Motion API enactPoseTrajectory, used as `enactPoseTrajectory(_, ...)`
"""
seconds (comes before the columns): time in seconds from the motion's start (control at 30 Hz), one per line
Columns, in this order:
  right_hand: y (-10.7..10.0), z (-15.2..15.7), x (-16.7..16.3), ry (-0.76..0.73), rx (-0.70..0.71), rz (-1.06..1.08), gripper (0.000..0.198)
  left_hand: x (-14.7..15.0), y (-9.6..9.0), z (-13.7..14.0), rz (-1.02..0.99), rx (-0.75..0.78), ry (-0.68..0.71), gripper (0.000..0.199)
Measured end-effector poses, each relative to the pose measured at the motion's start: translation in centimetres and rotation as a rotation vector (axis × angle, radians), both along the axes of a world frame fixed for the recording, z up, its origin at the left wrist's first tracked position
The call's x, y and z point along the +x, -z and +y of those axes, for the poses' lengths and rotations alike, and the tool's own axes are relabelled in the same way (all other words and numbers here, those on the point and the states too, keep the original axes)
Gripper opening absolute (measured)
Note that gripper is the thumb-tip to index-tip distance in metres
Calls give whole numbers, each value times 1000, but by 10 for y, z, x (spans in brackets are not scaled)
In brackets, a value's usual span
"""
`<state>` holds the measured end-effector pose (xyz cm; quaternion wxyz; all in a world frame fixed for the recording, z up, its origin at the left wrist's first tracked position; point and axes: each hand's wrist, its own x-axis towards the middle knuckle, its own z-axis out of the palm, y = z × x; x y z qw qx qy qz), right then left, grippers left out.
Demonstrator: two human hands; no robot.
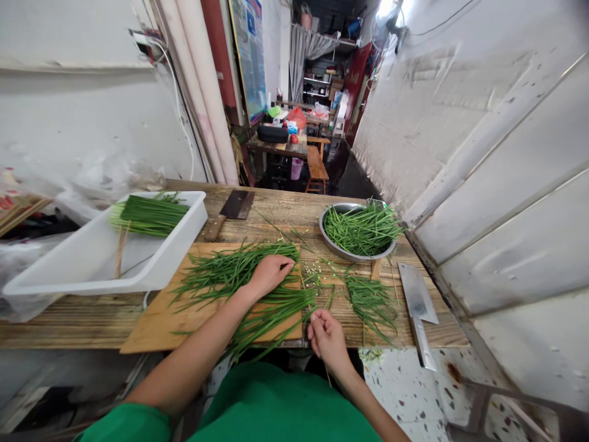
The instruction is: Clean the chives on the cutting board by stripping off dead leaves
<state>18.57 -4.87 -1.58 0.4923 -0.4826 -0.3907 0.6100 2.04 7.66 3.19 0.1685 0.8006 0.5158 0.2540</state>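
Observation:
My left hand [270, 274] is closed in a pinch over the loose garlic chives [221, 270] spread on the wooden cutting board [161, 319]. Whatever its fingertips hold is too small to make out. Near the front edge of the table, my right hand [327, 339] has its fingers curled together around a thin chive stalk. Beside it, the cut ends of a nearer bunch of chives [276, 310] point right, past the board's edge. Small pale trimmings [313, 270] lie scattered beyond the hands. A smaller pile of chives [370, 304] rests on the table to the right.
A steel bowl [338, 248] heaped with chives stands at the back right. One cleaver [418, 301] lies at right, its handle over the table edge; another, dark-bladed cleaver [237, 204] lies behind the board. At left, a white tray [184, 252] holds a chive bundle.

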Motion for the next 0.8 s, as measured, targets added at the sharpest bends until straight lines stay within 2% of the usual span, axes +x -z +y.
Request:
enactPoseTrajectory(0.23,0,0,0,-4,5,-2,39,-1,5,2,-12,28,21,24)
enactPoseTrajectory(0.43,2,0,0,-12,-15,14,39,-3,3,-2,-2,32,122,23)
enactPoseTrajectory(0.63,4,-1,0,0,-3,9,39,-7,-11,-23,47,-57,526,24)
enactPoseTrajectory(0.7,4,-1,0,2,4,12,39,-12,-12,-23,74,-30,458,25)
enactPoseTrajectory(0.8,3,0,0,9,5,9,40,-17,-11,-14,201,53,213,25)
